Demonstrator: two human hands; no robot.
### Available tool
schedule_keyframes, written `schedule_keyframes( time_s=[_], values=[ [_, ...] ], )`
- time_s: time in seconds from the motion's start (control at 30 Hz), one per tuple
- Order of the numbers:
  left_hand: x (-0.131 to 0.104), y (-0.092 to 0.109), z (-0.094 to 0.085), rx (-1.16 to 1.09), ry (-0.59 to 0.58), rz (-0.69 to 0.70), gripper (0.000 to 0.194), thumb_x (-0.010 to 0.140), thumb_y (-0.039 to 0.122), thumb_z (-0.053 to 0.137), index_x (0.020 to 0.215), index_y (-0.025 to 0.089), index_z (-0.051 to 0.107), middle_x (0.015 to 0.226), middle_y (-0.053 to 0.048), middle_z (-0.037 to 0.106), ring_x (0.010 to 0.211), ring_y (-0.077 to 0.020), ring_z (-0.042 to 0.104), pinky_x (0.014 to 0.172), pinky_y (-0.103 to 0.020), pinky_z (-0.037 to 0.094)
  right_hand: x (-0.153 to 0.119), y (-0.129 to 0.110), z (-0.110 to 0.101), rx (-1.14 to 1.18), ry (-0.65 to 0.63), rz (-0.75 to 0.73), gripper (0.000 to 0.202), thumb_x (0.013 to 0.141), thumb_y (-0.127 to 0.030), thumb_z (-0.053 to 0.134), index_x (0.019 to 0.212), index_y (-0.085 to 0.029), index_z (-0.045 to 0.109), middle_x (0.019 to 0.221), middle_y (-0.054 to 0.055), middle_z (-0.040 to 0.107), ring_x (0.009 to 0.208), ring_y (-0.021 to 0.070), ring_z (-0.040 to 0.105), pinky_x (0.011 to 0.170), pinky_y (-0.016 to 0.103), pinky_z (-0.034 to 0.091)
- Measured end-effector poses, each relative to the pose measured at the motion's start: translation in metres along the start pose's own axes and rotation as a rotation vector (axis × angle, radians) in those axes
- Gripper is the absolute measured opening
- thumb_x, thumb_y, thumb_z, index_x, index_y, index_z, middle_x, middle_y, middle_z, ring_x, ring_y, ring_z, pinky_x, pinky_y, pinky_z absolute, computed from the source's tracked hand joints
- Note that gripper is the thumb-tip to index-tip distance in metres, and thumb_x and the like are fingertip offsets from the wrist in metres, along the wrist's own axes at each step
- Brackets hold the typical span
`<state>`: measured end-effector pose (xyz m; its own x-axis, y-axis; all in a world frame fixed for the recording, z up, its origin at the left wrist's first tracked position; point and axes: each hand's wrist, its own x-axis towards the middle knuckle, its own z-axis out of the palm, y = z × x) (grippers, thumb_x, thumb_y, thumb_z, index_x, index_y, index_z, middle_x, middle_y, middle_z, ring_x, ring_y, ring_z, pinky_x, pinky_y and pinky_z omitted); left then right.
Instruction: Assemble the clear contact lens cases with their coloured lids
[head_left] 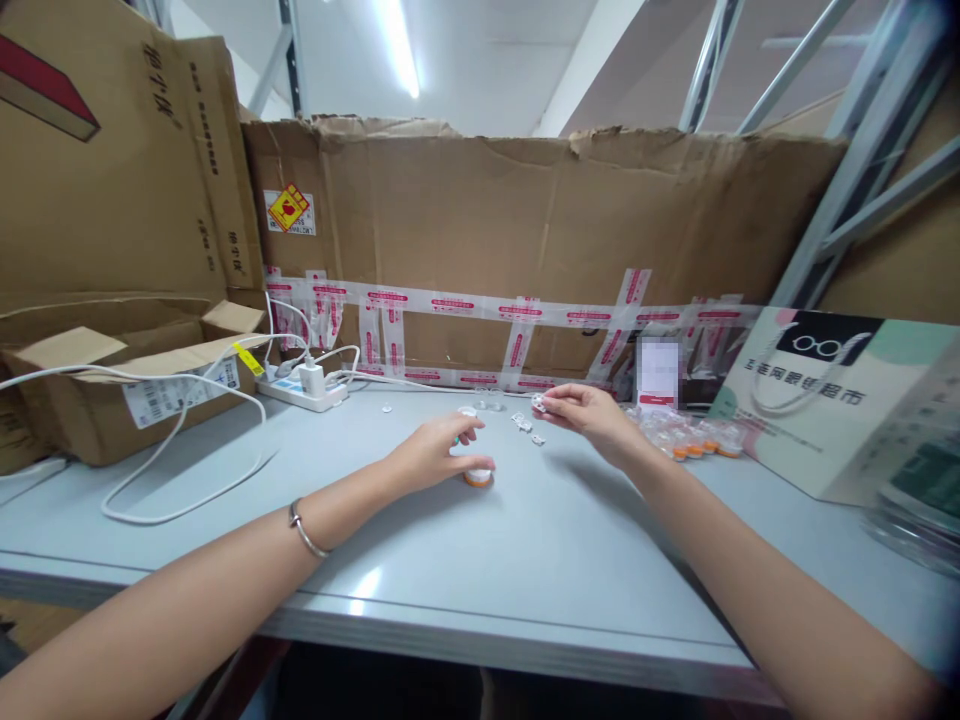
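Note:
My left hand (pixel 431 450) hovers low over the table with its thumb and fingers apart. Just under its thumb sits a small round white container with an orange base (pixel 478 479); whether they touch I cannot tell. Behind its fingertips a white round piece (pixel 467 411) shows in part. My right hand (pixel 592 418) pinches a small white piece with holes (pixel 538 403) between thumb and fingers, above the table. Below it lie similar white pieces (pixel 521 423) and a smaller one (pixel 538 440). Small clear pieces (pixel 491 400) lie further back.
Several orange-and-clear packaged items (pixel 697 440) lie at right, beside a printed bag (pixel 810 400). A white power strip (pixel 307 390) with loose cables and an open carton (pixel 127 380) stand at left. A large cardboard sheet (pixel 465 220) backs the grey table (pixel 420 570).

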<state>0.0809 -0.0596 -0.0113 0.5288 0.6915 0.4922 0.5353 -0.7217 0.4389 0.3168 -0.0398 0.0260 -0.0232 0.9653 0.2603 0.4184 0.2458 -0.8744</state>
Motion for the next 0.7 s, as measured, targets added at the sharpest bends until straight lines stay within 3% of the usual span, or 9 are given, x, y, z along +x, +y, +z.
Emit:
schedule_keyframes(
  time_s=[0.07, 0.17, 0.27, 0.37, 0.7],
  values=[
    [0.001, 0.006, -0.004, -0.035, 0.139, 0.063, 0.046, 0.072, 0.042, 0.063, 0.109, 0.017, 0.055, 0.094, -0.007, 0.062, 0.084, -0.0169, 0.057, 0.074, -0.029, 0.046, -0.013, -0.012, 0.017, 0.522, -0.116, 0.073, 0.012, 0.070, -0.023, 0.067, 0.078, -0.016, 0.061, 0.082, 0.007, 0.070, 0.081, 0.0154, 0.066, 0.079, 0.027, 0.050],
    [0.002, 0.016, -0.010, -0.066, 0.316, 0.190, 0.044, 0.074, 0.034, 0.064, 0.113, 0.019, 0.052, 0.096, -0.008, 0.061, 0.086, -0.0166, 0.056, 0.074, -0.029, 0.047, -0.032, -0.030, 0.036, 0.824, -0.284, 0.143, 0.013, 0.070, -0.024, 0.067, 0.080, -0.016, 0.063, 0.092, 0.007, 0.069, 0.088, 0.0149, 0.064, 0.084, 0.028, 0.048],
    [0.002, 0.023, -0.015, -0.084, 0.421, 0.312, 0.046, 0.076, 0.025, 0.062, 0.119, 0.020, 0.047, 0.100, -0.008, 0.059, 0.090, -0.0165, 0.055, 0.078, -0.031, 0.046, -0.045, -0.040, 0.045, 0.933, -0.360, 0.172, 0.008, 0.073, -0.024, 0.065, 0.080, -0.019, 0.065, 0.092, 0.002, 0.068, 0.088, 0.0127, 0.060, 0.082, 0.027, 0.046],
    [0.002, 0.028, -0.017, -0.083, 0.424, 0.380, 0.044, 0.077, 0.020, 0.061, 0.119, 0.020, 0.048, 0.100, -0.008, 0.059, 0.091, -0.0157, 0.054, 0.081, -0.031, 0.046, -0.050, -0.044, 0.049, 0.976, -0.371, 0.228, 0.006, 0.072, -0.024, 0.065, 0.077, -0.021, 0.065, 0.076, -0.003, 0.065, 0.073, 0.0095, 0.056, 0.074, 0.024, 0.044],
    [0.002, 0.029, -0.017, -0.096, 0.447, 0.425, 0.033, 0.078, 0.017, 0.060, 0.110, 0.020, 0.055, 0.095, -0.006, 0.060, 0.087, -0.0142, 0.056, 0.077, -0.028, 0.047, -0.056, -0.043, 0.060, 0.971, -0.500, 0.220, 0.008, 0.076, -0.027, 0.062, 0.076, -0.020, 0.063, 0.076, -0.002, 0.059, 0.072, 0.0096, 0.052, 0.067, 0.024, 0.042]
  ],
)
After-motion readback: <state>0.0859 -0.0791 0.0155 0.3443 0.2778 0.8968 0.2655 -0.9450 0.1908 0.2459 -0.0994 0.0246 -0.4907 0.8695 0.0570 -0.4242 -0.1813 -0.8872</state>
